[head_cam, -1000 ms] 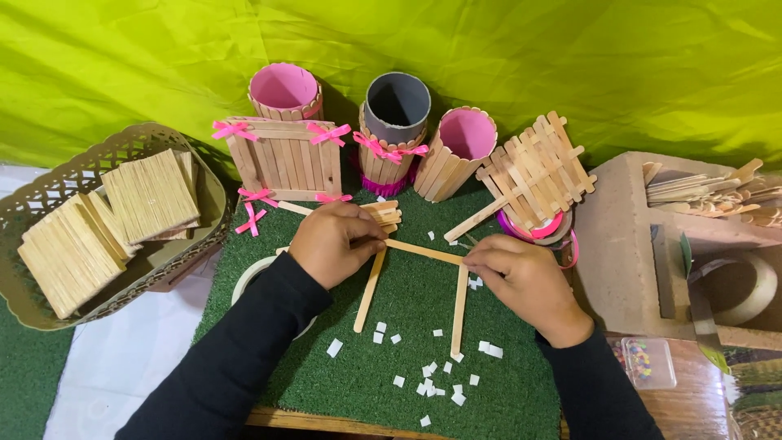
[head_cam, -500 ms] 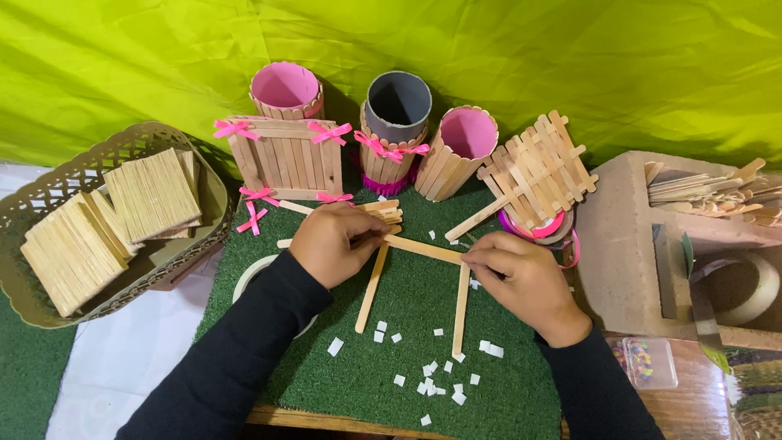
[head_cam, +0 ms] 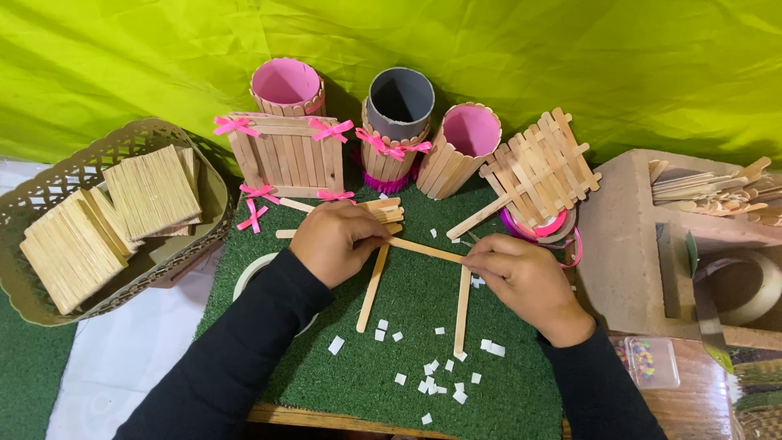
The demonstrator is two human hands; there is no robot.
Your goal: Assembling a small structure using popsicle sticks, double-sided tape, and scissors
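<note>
Hands (head_cam: 432, 261) pressing sticks (head_cam: 423, 248), stick-clad cups (head_cam: 399, 130) behind, basket (head_cam: 49, 195) left

Long black sleeves to both wrists, left hand (head_cam: 332, 238) and right hand (head_cam: 521, 281) bare.

Bright, even light is falling from above and slightly in front, making the yellow-green cloth backdrop (head_cam: 570, 57) glow with soft folds and no harsh glare. Short, soft shadows are pooling just behind the round stick-covered cups (head_cam: 399, 122) and under the woven basket (head_cam: 49, 187), while the black sleeves are reading as nearly flat dark shapes with little detail. The centre is staying sharp enough to show single blades of the green turf mat (head_cam: 505, 383), though the far right edge is looking dimmer, a little softer, and slightly stretched by the wide lens.
</note>
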